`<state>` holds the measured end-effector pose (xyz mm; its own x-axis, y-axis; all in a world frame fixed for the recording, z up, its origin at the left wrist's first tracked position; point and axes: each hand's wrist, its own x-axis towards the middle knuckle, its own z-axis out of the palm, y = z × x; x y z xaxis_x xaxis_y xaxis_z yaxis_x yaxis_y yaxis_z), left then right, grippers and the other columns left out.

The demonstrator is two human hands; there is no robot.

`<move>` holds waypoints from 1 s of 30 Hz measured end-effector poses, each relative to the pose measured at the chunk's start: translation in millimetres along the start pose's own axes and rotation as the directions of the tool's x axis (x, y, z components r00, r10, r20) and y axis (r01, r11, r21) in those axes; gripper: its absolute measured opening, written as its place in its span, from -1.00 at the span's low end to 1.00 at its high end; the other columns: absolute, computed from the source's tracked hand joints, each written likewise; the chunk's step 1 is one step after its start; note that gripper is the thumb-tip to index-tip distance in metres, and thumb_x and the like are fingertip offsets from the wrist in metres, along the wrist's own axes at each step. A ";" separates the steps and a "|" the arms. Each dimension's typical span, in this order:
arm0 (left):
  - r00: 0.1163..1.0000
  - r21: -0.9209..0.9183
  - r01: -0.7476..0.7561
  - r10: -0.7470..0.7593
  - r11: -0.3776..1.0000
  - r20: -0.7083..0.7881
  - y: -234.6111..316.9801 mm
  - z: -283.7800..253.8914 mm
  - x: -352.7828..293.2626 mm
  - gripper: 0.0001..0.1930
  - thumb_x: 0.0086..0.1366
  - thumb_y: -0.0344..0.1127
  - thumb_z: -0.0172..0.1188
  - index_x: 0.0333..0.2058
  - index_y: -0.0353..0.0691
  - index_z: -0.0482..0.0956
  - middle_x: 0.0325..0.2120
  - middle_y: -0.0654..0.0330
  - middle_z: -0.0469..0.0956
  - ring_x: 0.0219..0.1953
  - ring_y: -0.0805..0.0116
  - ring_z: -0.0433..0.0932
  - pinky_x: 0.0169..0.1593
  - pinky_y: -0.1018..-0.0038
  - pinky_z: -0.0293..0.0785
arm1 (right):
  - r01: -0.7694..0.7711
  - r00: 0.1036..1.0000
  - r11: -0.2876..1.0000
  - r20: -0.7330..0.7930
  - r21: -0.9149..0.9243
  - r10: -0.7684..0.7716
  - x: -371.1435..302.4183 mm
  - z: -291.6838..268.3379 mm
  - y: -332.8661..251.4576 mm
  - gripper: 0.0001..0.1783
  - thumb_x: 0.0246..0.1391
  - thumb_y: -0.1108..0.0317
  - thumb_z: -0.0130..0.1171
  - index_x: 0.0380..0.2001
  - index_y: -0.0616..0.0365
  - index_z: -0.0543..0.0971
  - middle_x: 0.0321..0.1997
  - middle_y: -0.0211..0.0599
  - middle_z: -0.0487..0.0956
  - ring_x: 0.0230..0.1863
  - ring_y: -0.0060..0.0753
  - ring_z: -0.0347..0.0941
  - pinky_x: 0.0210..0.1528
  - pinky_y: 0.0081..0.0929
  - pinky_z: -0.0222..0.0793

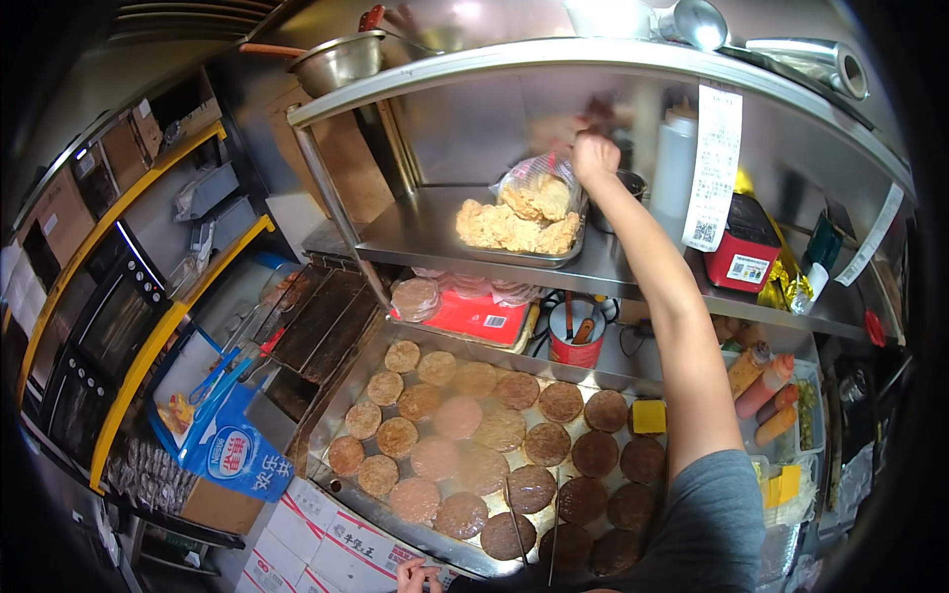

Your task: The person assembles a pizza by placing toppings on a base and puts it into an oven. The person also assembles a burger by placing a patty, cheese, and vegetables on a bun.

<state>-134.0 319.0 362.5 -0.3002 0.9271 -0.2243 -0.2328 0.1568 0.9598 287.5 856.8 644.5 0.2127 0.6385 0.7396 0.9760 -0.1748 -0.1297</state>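
My right arm reaches up over the griddle to the steel shelf. There my right hand (595,158) is closed beside a clear plastic bag (546,170) and a dark round container (629,186); what its fingers hold is hidden. Breaded fried pieces (504,229) fill a metal tray (554,260), some lying inside the bag. At the lower edge shows part of my left hand (417,576), fingers a little apart, with nothing visible in them. Round patties (546,444), some pale and some brown, cover the griddle (341,481). Two thin metal rods (517,524) slant over the front patties.
One patty bears a yellow cheese slice (649,417). Sauce bottles (765,385) stand right of the griddle. A red can (576,346) holds tools behind it. Paper receipts (714,163) hang from the upper shelf. A grill rack (314,314) and a blue bag (235,450) are left.
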 end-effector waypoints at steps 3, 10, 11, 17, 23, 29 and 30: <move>0.975 0.338 -0.220 0.196 0.915 0.105 -13.1 -15.1 15.3 -0.76 0.08 -0.45 0.02 -0.22 -0.25 0.48 -0.29 0.07 0.39 -0.41 0.26 0.37 -0.41 0.46 0.33 | 0.282 0.958 0.927 -0.128 0.248 -0.257 -22.9 -8.4 -13.6 -0.85 -0.12 0.33 0.07 -0.47 0.16 0.51 -0.41 -0.03 0.57 -0.34 -0.02 0.54 -0.32 -0.17 0.47; 0.954 0.418 -0.298 0.253 0.858 0.161 4.5 -7.5 15.6 -0.78 0.08 -0.50 0.01 -0.26 -0.26 0.51 -0.21 0.02 0.38 -0.36 0.24 0.42 -0.45 0.53 0.39 | 0.328 0.735 0.943 0.614 0.047 -0.287 -21.4 -9.4 -51.6 -0.73 -0.12 0.43 0.05 -0.30 0.24 0.60 -0.17 0.03 0.56 -0.13 -0.06 0.51 -0.13 -0.25 0.44; 0.921 0.462 -0.389 0.320 0.797 0.223 3.5 -9.5 18.4 -0.77 0.09 -0.50 0.01 -0.24 -0.25 0.50 -0.21 0.03 0.37 -0.36 0.27 0.42 -0.46 0.55 0.39 | 0.349 0.696 0.937 0.660 0.034 -0.283 -18.4 -10.6 -52.9 -0.66 -0.16 0.48 0.06 -0.23 0.28 0.59 -0.10 0.03 0.53 -0.05 -0.15 0.49 -0.08 -0.29 0.43; 0.998 0.131 -0.039 0.033 0.991 0.048 -27.0 -28.4 28.4 -0.79 0.23 -0.43 -0.04 -0.14 -0.15 0.38 -0.38 0.20 0.40 -0.53 0.53 0.34 -0.62 0.68 0.23 | 0.381 0.594 0.924 0.774 -0.030 -0.220 2.3 6.2 -56.6 -0.66 -0.13 0.39 0.11 -0.20 0.17 0.59 -0.10 -0.09 0.55 -0.07 -0.17 0.50 -0.10 -0.33 0.43; 0.942 -0.304 0.262 -0.311 0.916 -0.123 -20.9 -10.0 22.6 -0.85 0.30 -0.36 -0.05 -0.15 -0.11 0.35 -0.50 0.28 0.39 -0.67 0.62 0.20 -0.69 0.74 0.06 | 0.116 0.736 0.985 0.677 -0.128 0.002 7.7 24.1 -54.0 -0.55 -0.11 0.18 0.14 -0.11 0.11 0.56 0.04 -0.17 0.49 0.05 -0.26 0.43 0.01 -0.37 0.38; 0.933 -0.299 0.310 -0.350 0.902 -0.088 -19.5 -16.7 26.8 -0.84 0.30 -0.33 -0.04 -0.15 -0.11 0.37 -0.52 0.30 0.40 -0.68 0.63 0.21 -0.69 0.72 0.06 | 0.027 0.716 0.990 0.694 -0.135 0.076 5.3 20.6 -63.3 -0.50 -0.12 0.14 0.14 -0.07 0.11 0.54 0.11 -0.19 0.43 0.11 -0.26 0.39 0.06 -0.34 0.35; 0.940 -0.255 0.302 -0.332 0.919 -0.083 -18.5 -16.8 25.7 -0.84 0.30 -0.32 -0.04 -0.15 -0.11 0.38 -0.52 0.30 0.40 -0.68 0.63 0.20 -0.69 0.71 0.06 | 0.032 0.687 0.991 0.723 -0.130 0.073 3.6 5.0 -71.5 -0.52 -0.11 0.18 0.13 -0.07 0.12 0.54 0.11 -0.18 0.44 0.10 -0.24 0.40 0.05 -0.35 0.35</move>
<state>-152.9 334.3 336.2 -0.2819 0.7906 -0.5436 -0.5401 0.3375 0.7710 218.7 875.3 653.1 0.2508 0.9678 0.0207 0.9679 -0.2505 -0.0185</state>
